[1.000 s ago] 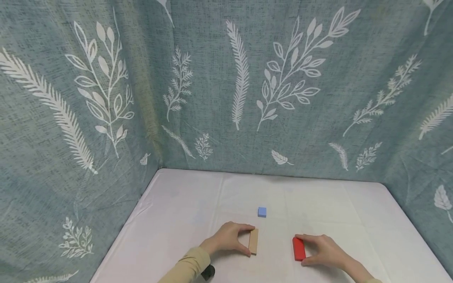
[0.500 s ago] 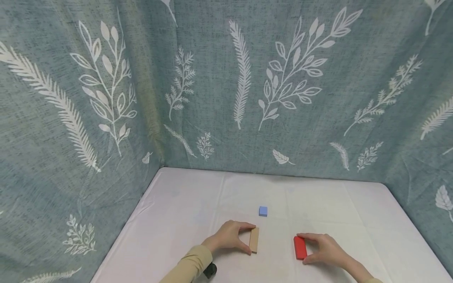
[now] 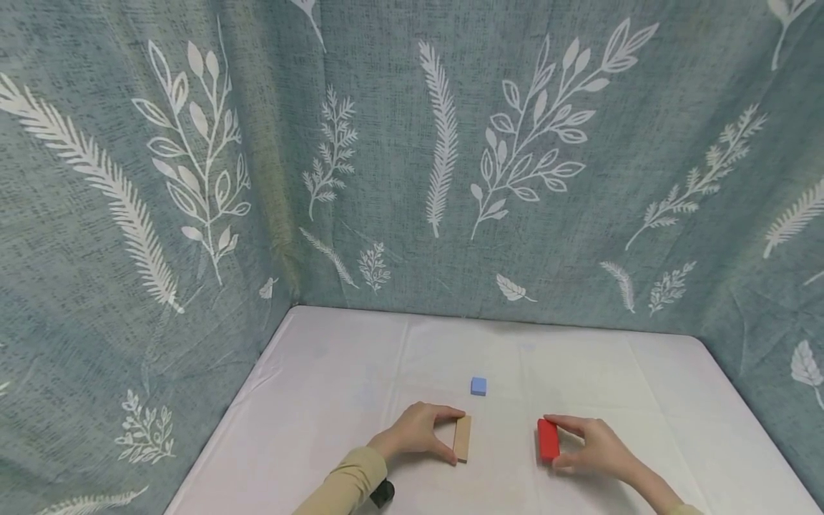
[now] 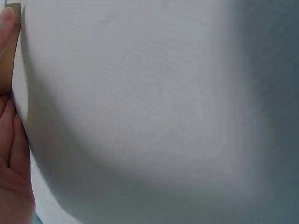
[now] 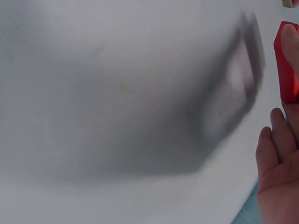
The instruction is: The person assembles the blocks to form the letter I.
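Note:
My left hand (image 3: 415, 433) pinches a flat tan wooden block (image 3: 462, 439) by its two ends, thumb at the near end and fingers at the far end. In the left wrist view the tan block (image 4: 8, 70) shows at the left edge, partly behind the thumb. A red rectangular block (image 3: 548, 440) is pinched lengthwise in my right hand (image 3: 595, 450). The right wrist view shows the red block (image 5: 285, 70) raised over the white surface, its shadow lying apart from it. Beyond both hands a small blue block (image 3: 478, 386) sits on the table.
A white cloth covers the table (image 3: 360, 357). A blue-green curtain (image 3: 386, 179) with white leaf prints hangs behind it and along both sides. A small black object (image 3: 383, 493) shows by the left wrist.
My right hand has lifted the red block and moved it slightly away from me. The left hand and the tan block stay nearly where they were.

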Tool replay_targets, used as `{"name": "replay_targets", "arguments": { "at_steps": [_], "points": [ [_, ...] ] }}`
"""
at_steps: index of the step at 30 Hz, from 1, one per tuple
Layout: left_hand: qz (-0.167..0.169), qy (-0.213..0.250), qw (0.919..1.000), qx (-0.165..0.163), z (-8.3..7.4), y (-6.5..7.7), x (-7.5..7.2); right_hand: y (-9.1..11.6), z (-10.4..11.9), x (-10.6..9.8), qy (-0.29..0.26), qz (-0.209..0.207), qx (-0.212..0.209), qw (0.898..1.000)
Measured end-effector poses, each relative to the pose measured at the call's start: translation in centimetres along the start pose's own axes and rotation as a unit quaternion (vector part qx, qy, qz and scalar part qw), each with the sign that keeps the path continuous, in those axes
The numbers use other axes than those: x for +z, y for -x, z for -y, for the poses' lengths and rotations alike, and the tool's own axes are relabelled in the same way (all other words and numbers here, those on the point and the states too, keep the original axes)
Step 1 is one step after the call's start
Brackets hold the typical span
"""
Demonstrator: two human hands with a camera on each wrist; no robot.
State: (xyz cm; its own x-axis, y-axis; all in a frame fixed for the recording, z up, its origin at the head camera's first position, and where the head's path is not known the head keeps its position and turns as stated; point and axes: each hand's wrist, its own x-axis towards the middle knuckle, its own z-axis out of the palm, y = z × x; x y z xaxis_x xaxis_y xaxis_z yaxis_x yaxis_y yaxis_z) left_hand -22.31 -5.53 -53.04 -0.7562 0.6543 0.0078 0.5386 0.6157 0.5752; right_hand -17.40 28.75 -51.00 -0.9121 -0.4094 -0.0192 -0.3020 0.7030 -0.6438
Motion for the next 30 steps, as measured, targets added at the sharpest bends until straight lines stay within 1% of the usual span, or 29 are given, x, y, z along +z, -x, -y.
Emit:
{"name": "replay_targets", "arguments": {
  "at_steps": [5, 9, 17, 26, 30],
  "points": [
    [-0.002, -0.003, 1.0, 0.003, 0.1, -0.1, 0.0, -0.4, 0.3, -0.6, -0.003, -0.016, -0.02, 1.0],
    [0.0, 0.002, 1.0, -0.001, 0.1, -0.1, 0.0, -0.6, 0.8, -0.8, -0.006, -0.024, -0.03, 0.999],
    [0.007, 0.017, 0.9997, -0.019, 0.0, -0.1, 0.0, -0.7, 2.0, -1.1, -0.01, -0.027, -0.021, 0.999],
    [0.004, 0.01, 0.9998, -0.015, 0.2, -0.2, 0.2, -0.8, 2.7, -1.2, -0.021, -0.013, 0.001, 1.0],
    [0.001, 0.008, 0.9999, -0.013, 0.3, -0.2, 0.2, -0.9, 3.0, -1.2, -0.016, -0.013, -0.006, 1.0]
  ]
}}
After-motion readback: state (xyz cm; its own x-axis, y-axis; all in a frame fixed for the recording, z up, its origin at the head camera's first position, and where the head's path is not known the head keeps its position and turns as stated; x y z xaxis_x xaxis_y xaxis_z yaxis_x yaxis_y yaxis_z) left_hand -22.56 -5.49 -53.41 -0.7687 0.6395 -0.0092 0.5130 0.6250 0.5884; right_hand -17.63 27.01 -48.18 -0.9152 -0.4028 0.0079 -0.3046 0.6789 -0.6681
